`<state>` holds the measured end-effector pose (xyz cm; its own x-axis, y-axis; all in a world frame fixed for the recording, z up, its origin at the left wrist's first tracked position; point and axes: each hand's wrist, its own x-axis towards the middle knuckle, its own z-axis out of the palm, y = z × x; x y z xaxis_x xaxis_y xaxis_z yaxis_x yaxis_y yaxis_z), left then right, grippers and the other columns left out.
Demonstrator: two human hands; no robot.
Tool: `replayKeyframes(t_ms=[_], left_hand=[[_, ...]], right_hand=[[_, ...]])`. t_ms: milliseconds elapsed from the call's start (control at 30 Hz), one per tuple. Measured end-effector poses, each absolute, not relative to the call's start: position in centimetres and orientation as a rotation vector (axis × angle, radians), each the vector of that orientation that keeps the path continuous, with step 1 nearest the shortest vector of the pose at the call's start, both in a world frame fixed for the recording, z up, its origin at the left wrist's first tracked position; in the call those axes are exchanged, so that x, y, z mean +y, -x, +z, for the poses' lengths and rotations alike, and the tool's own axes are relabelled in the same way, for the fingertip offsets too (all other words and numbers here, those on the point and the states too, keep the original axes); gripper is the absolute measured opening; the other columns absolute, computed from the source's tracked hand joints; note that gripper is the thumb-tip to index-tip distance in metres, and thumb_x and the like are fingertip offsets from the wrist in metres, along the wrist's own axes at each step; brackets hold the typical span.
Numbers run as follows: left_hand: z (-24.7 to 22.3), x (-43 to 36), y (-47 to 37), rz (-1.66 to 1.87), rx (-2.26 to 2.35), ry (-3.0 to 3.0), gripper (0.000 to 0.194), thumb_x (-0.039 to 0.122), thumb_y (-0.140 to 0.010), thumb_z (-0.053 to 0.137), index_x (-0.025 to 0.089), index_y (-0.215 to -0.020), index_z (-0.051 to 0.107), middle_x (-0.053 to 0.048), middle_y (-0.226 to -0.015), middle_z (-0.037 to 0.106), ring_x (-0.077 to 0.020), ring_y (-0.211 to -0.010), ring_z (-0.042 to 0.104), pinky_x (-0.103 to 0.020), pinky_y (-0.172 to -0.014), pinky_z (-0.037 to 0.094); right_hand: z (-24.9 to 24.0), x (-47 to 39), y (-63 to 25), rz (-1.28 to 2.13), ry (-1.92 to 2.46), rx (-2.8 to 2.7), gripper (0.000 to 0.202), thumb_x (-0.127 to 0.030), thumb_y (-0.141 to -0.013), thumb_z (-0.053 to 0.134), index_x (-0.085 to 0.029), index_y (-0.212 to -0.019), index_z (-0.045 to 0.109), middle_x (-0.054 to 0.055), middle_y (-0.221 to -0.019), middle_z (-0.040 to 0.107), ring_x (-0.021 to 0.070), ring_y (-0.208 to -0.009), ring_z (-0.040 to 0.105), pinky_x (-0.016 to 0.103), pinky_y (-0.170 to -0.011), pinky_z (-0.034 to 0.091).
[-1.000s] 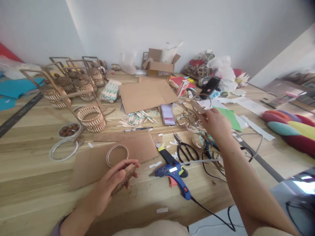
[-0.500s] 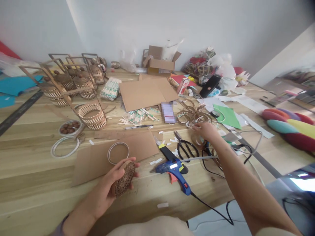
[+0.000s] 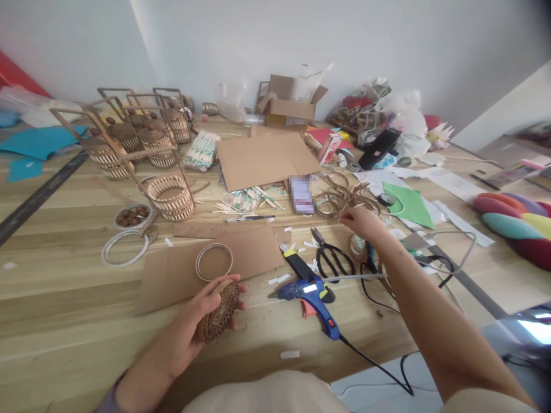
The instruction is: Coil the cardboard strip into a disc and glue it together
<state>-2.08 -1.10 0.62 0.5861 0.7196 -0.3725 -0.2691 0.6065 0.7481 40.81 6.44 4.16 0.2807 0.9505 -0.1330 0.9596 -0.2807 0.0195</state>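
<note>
Right hand [image 3: 364,222] has dropped beside coiled strips [image 3: 350,198], grip indeterminate, suggesting strip handling; left hand [image 3: 191,312], apart, clasps brown disc [image 3: 222,312].

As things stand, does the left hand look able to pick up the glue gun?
Probably not: the left hand is taken up by the brown disc it grips. The way across to the glue gun looks free, though, with nothing standing between them.
</note>
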Motion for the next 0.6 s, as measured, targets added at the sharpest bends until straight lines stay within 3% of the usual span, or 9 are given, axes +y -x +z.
replayKeyframes(t_ms=[233,367,500,600], left_hand=[[0.7,-1.0,1.6,0.621,0.706,-0.743,0.05,0.052,-0.082,0.069,0.022,-0.121,0.065,-0.013,-0.123,0.064,-0.0264,-0.1,0.062,-0.034,-0.075,0.053],[0.7,-1.0,1.7,0.599,0.735,-0.754,0.049,0.052,-0.083,0.067,0.023,-0.123,0.064,-0.013,-0.125,0.063,-0.0268,-0.103,0.061,-0.035,-0.077,0.053],[0.7,-1.1,1.8,0.602,0.751,-0.768,0.048,0.052,-0.084,0.064,0.024,-0.124,0.063,-0.013,-0.126,0.063,-0.0269,-0.103,0.061,-0.035,-0.077,0.052],[0.6,-1.1,1.7,0.613,0.757,-0.745,0.05,0.052,-0.082,0.068,0.023,-0.123,0.064,-0.013,-0.125,0.063,-0.0267,-0.101,0.062,-0.034,-0.076,0.053]], right_hand=[[4.5,3.7,-34.8,-0.399,-2.172,2.211,0.014,-0.017,-0.085,0.057,-0.019,-0.088,0.071,0.004,-0.088,0.073,0.0186,-0.082,0.066,0.026,-0.074,0.046],[2.3,3.5,-32.1,-0.486,-2.127,2.263,0.02,-0.011,-0.08,0.06,-0.013,-0.097,0.07,0.013,-0.1,0.071,0.0207,-0.087,0.067,0.028,-0.077,0.047],[2.4,3.2,-31.9,-0.619,-2.097,2.299,0.017,-0.024,-0.085,0.063,-0.017,-0.098,0.072,0.006,-0.09,0.074,0.0178,-0.078,0.068,0.024,-0.07,0.049],[3.6,2.6,-33.4,-0.583,-2.244,2.249,0.028,-0.034,-0.093,0.053,-0.021,-0.109,0.07,0.002,-0.083,0.075,0.0165,-0.068,0.067,0.025,-0.063,0.049]])
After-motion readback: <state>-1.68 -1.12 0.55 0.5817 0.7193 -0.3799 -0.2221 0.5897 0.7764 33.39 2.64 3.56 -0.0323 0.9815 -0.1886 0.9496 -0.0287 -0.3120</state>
